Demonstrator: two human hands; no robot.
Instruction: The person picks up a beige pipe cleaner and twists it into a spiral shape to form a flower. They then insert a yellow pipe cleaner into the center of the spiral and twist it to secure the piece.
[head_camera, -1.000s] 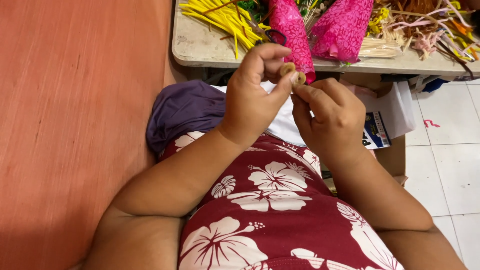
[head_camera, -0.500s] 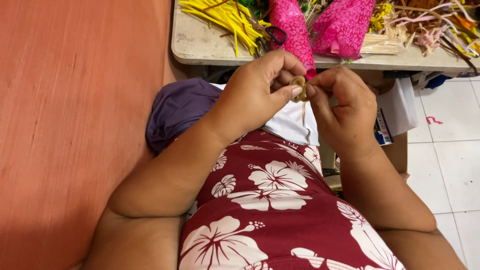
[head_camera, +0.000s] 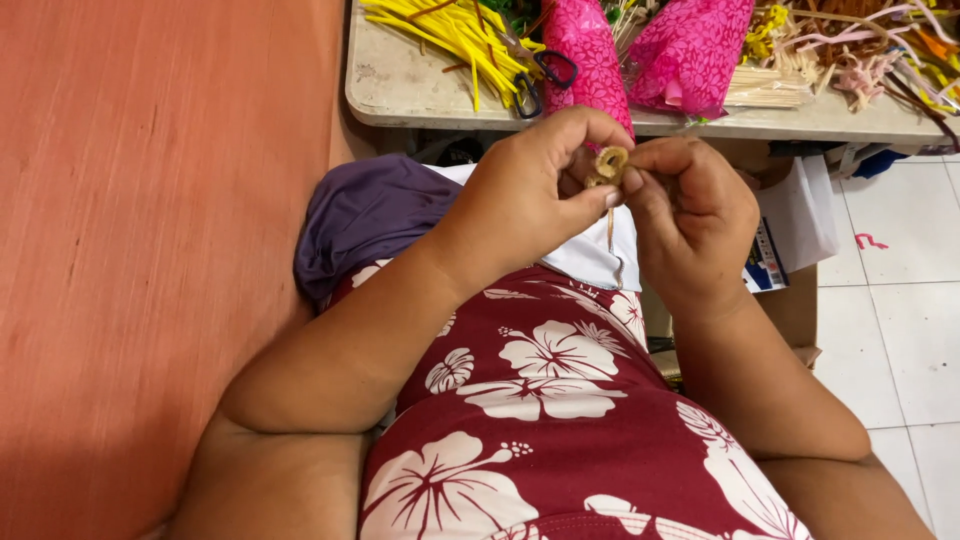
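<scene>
Both hands meet over the lap, left hand and right hand pinching a small tan coiled fibre ring between them. Behind them stands the grey stone desk, carrying yellow plastic strips at its left.

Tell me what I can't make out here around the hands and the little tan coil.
Head view only:
- Tan coil: mostly covered by the fingertips of left hand and right hand; its make is too small to tell.
- Table: far part cut off by the top edge.
- Scissors: blades buried under yellow strips.
</scene>
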